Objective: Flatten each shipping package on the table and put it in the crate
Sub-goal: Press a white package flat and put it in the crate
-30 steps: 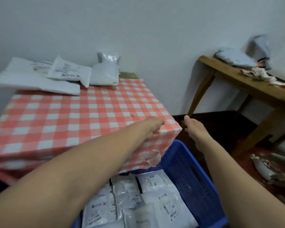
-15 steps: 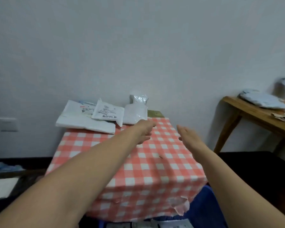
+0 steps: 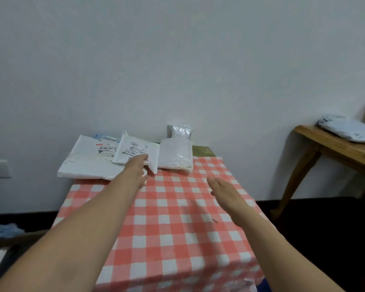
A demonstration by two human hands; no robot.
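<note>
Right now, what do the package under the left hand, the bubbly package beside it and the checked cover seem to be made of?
The labelled package: thin white plastic film, probably; smooth, slightly creased, with a printed label.
The bubbly package: bubble-wrap plastic, it seems; dotted, faintly glossy surface.
The checked cover: red and white, matte, draped over the edge; cloth or thin plastic sheet, I cannot tell which.

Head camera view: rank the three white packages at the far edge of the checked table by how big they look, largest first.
1. Wide flat white mailer, far left.
2. Labelled mailer and bubble-wrap pouch look about alike; the left hand covers part of the mailer, so I won't rank them.
</note>
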